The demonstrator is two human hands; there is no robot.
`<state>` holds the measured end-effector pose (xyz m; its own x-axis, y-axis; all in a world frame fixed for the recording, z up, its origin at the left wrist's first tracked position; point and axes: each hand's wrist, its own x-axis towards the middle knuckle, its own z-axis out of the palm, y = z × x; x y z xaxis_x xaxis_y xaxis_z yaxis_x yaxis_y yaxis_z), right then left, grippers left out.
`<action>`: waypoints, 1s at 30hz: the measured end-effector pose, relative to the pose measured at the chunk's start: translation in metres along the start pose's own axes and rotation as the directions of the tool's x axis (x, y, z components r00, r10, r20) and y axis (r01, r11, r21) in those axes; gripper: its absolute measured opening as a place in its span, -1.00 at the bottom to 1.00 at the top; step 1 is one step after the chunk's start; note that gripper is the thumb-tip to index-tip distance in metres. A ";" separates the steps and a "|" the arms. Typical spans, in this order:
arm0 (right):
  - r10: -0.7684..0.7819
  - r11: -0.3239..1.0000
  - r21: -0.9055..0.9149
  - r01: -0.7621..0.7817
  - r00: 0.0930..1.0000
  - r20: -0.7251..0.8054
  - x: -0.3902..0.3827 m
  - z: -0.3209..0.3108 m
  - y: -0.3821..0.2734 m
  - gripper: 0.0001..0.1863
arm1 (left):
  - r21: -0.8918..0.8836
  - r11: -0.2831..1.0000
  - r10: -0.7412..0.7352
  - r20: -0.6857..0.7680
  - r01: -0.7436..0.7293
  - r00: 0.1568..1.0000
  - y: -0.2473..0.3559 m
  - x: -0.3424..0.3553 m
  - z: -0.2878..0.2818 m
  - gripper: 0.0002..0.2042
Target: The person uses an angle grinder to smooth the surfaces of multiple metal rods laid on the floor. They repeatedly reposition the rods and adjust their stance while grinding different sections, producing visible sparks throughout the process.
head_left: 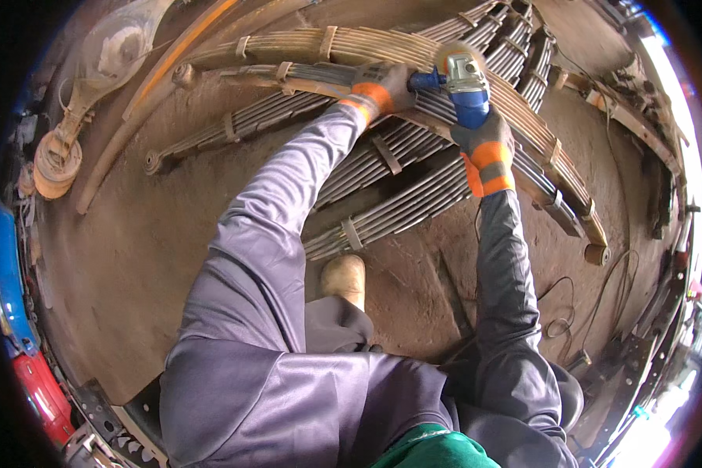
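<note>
With both gloved hands I hold an angle grinder (pixel 471 104) that has a blue body and a silver metal head. My right hand (pixel 487 144), in a grey and orange glove, is wrapped round the blue body. The fingers of my left hand (pixel 384 87) close round the blue side handle (pixel 427 80). The grinder's head is over a curved leaf spring pack (pixel 382 45) of stacked steel strips held by clamps. Its disc is blurred, so whether it touches the steel is hard to tell. Beneath lie further leaf springs (pixel 398 204), crossing at an angle.
A brown boot (pixel 344 281) stands on the dirty floor just below the springs. A thin cable (pixel 628 210) winds along the right side. At the upper left are a large metal axle part (pixel 117 51) and an orange bar (pixel 175 53). Metal beams (pixel 636 129) line the right.
</note>
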<state>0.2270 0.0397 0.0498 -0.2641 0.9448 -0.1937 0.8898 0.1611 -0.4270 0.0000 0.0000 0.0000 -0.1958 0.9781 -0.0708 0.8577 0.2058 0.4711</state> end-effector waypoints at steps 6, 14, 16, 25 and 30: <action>-0.106 0.991 -0.086 0.102 0.993 -0.050 -0.002 0.021 -0.045 -0.30 | 0.151 0.982 0.145 -0.199 -0.116 0.969 -0.036 -0.044 -0.036 -0.65; -0.261 0.962 -0.108 0.250 0.960 -0.104 0.013 0.042 -0.060 -0.42 | 0.237 0.971 0.123 -0.382 -0.031 0.916 -0.071 -0.055 -0.022 -0.64; -0.305 0.951 -0.077 0.298 0.945 -0.115 0.013 0.040 -0.066 -0.42 | 0.201 0.980 0.064 -0.360 0.010 0.931 -0.072 -0.051 -0.027 -0.63; -0.318 0.946 -0.082 0.313 0.946 -0.058 0.020 0.052 -0.091 -0.35 | 0.106 0.994 0.019 -0.389 0.024 0.921 -0.097 -0.061 -0.034 -0.60; -0.334 0.943 0.001 0.334 0.942 -0.023 0.030 0.060 -0.099 -0.33 | 0.180 0.979 -0.017 -0.392 0.095 0.920 -0.110 -0.067 -0.041 -0.57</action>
<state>0.1082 0.0345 0.0331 -0.5374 0.8431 -0.0202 0.7504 0.4671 -0.4676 -0.1010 -0.0895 -0.0114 -0.3813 0.8838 0.2712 0.9067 0.3004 0.2959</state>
